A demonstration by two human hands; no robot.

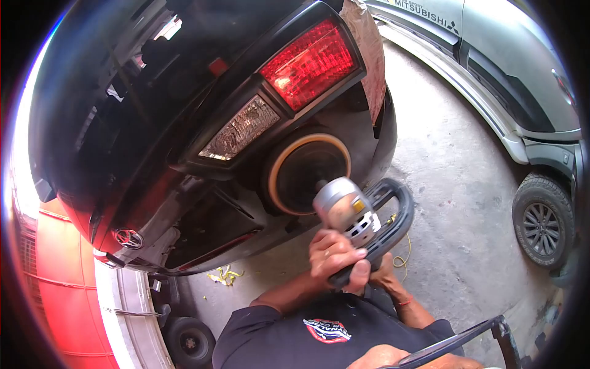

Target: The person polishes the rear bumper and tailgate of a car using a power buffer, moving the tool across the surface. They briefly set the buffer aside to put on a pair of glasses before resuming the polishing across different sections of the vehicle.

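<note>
A polisher (pixel 344 206) with a grey metal head and a black loop handle is in the middle of the view. Its round pad (pixel 310 174), edged in orange and blurred inside, faces the dark car's rear panel below the red and clear tail light (pixel 309 64); whether it touches is hard to tell. My left hand (pixel 337 254) is wrapped around the polisher's body. My right hand (pixel 384 269), partly hidden behind the tool, is closed at its handle, with a red band on the wrist.
Brown masking paper (pixel 367 58) hangs beside the tail light. A silver vehicle (pixel 522 67) stands at the right. On the concrete floor (pixel 452 203) lie a yellow cord (pixel 402 258) and yellow-green scraps (pixel 226 275). A wheel (pixel 191 342) is at lower left; a black frame crosses lower right.
</note>
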